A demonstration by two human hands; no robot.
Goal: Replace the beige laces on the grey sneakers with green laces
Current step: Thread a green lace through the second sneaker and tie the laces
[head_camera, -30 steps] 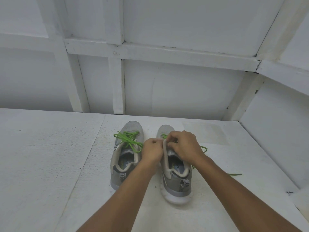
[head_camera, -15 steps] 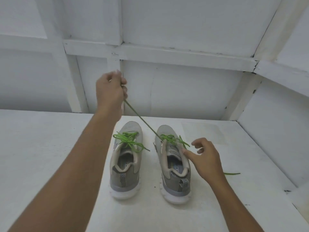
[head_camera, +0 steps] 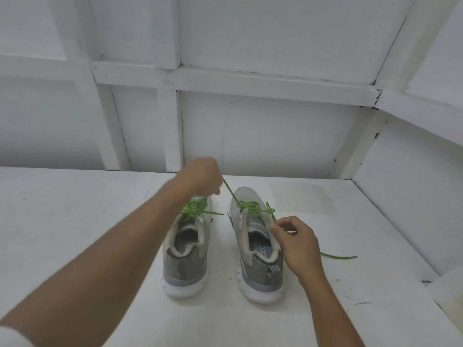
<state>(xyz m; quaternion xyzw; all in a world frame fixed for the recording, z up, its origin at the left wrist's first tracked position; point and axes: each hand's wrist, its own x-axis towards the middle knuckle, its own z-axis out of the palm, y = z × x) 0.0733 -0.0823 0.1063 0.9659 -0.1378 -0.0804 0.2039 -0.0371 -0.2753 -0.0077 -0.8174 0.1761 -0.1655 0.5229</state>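
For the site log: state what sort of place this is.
Likely a purpose-built white work booth, not a home: white-painted tabletop, white panelled walls framed with battens, and grey sneakers with green laces being worked on.

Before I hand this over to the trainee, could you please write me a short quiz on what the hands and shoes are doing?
1. True or false: the left hand holds a strand of the green lace taut above the right sneaker.
2. Where does that lace's loose end lie? A: on the table, to the right of the right sneaker. B: hanging off the table's edge. C: wound around the left wrist.
3. Fill the gap: the toes of the left sneaker and its mate point toward the ____.
Key: 1 true; 2 A; 3 wall.
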